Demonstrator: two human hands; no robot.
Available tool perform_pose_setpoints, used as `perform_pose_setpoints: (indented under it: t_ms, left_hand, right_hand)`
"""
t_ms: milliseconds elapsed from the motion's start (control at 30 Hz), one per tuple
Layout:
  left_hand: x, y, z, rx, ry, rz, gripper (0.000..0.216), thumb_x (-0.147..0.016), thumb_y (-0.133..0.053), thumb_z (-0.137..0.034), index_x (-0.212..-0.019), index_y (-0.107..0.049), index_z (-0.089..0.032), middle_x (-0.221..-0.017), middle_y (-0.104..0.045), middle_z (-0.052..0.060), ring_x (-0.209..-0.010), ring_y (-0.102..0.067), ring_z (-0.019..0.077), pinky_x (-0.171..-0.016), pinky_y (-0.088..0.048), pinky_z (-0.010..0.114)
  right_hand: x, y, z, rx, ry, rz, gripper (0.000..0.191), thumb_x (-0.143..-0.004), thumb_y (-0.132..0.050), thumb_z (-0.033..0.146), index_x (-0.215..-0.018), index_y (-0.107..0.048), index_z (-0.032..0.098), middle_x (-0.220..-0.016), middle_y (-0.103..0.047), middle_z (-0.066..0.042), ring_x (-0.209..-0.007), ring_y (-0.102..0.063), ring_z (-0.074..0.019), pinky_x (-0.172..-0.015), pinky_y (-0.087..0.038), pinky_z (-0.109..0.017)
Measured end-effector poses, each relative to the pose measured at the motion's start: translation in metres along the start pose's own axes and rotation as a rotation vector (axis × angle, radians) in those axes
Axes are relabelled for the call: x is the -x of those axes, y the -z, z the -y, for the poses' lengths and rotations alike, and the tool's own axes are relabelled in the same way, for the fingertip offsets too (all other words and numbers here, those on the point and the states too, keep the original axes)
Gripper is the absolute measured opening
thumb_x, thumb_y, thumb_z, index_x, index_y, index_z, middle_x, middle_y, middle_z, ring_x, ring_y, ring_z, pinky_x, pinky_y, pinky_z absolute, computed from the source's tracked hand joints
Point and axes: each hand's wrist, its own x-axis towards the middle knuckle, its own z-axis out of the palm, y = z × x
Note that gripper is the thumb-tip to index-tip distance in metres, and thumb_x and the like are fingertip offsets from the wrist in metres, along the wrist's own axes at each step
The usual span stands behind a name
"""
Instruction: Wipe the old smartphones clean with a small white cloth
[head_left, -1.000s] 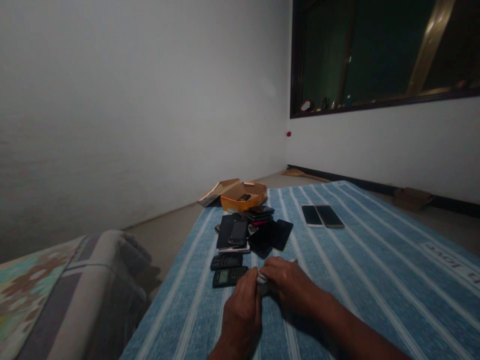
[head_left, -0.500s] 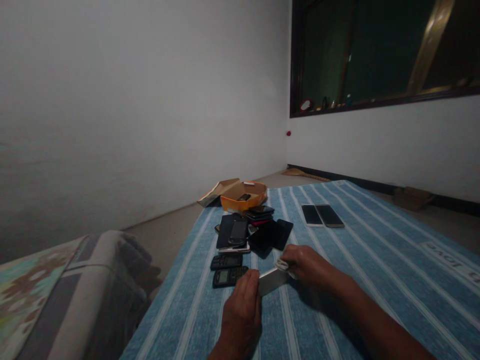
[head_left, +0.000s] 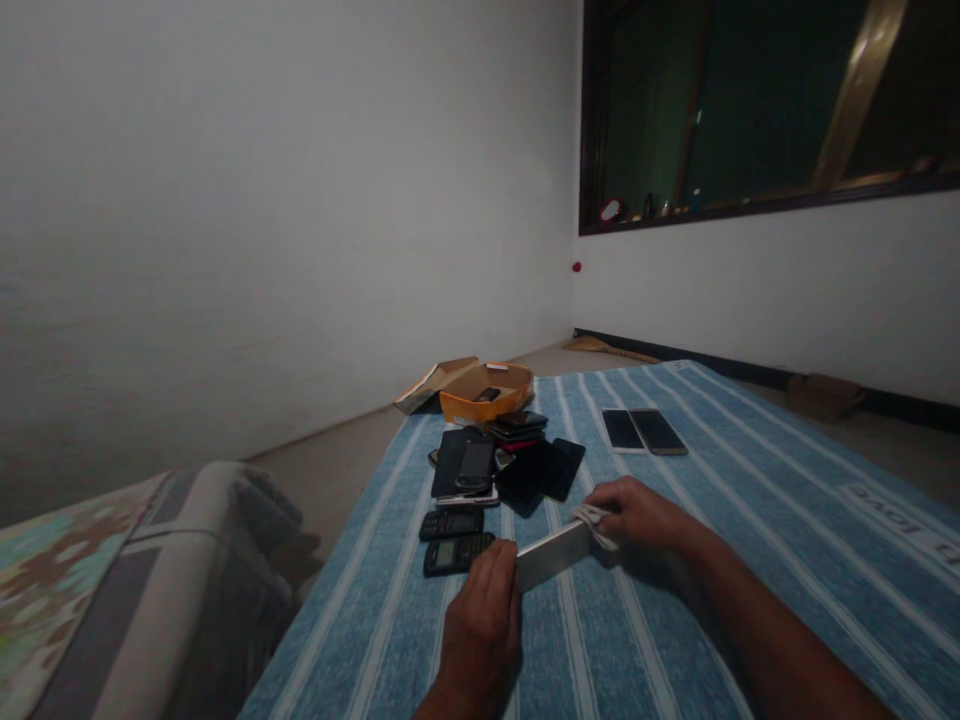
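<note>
My left hand (head_left: 484, 615) is closed around the near left end of a silvery smartphone (head_left: 553, 556), which is tilted up on its long edge. At the phone's other end, my right hand (head_left: 637, 512) pinches a crumpled white cloth (head_left: 596, 525) that touches the phone. Just left of the phone lie two black keypad phones, the nearer keypad phone (head_left: 450, 556) partly behind my left fingers and the farther keypad phone (head_left: 450, 523) beyond it. Past them is a heap of dark phones (head_left: 475, 463), several of them stacked or overlapping.
An open orange box (head_left: 480, 410) with a small phone inside stands behind the heap. Two smartphones (head_left: 643, 431) lie side by side farther right on the blue striped cloth (head_left: 750, 540). A covered piece of furniture (head_left: 202, 580) is at the left.
My right hand has slid the white cloth to the right along the phone, baring more of its silvery side. The left hand keeps its hold in about the same place.
</note>
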Motion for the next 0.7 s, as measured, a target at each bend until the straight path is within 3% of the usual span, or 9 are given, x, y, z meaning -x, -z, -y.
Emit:
perform_pose_setpoints:
  t_ms: [100, 200, 700]
  left_hand:
    - [0.001, -0.001, 0.001, -0.004, 0.006, 0.003, 0.028, -0.101, -0.036, -0.016, -0.124, -0.052, -0.015, -0.107, -0.072, 0.013, -0.099, -0.072, 0.0213, -0.085, -0.061, 0.029]
    - [0.002, -0.002, 0.002, 0.005, 0.008, 0.006, 0.028, -0.101, -0.037, -0.016, -0.124, -0.053, -0.015, -0.108, -0.071, 0.013, -0.101, -0.072, 0.0214, -0.086, -0.061, 0.029]
    - [0.007, -0.004, 0.005, 0.071, 0.034, 0.032, 0.028, -0.1, -0.04, -0.015, -0.125, -0.052, -0.015, -0.111, -0.071, 0.014, -0.105, -0.071, 0.022, -0.089, -0.06, 0.03]
  right_hand:
    - [-0.002, -0.006, -0.017, -0.319, -0.056, 0.003, 0.025, -0.059, -0.062, 0.016, -0.08, -0.074, 0.012, -0.065, -0.067, -0.002, -0.058, -0.059, -0.0146, -0.056, -0.045, -0.024]
    - [-0.004, -0.014, -0.033, -0.483, -0.043, -0.007, 0.018, -0.056, -0.066, 0.015, -0.073, -0.072, 0.012, -0.058, -0.063, 0.0, -0.053, -0.056, -0.0123, -0.052, -0.042, -0.023]
    - [-0.006, -0.024, -0.053, -0.629, -0.005, 0.092, 0.032, -0.058, -0.086, 0.026, -0.081, -0.072, 0.01, -0.065, -0.065, 0.0, -0.055, -0.058, -0.0103, -0.055, -0.047, -0.023]
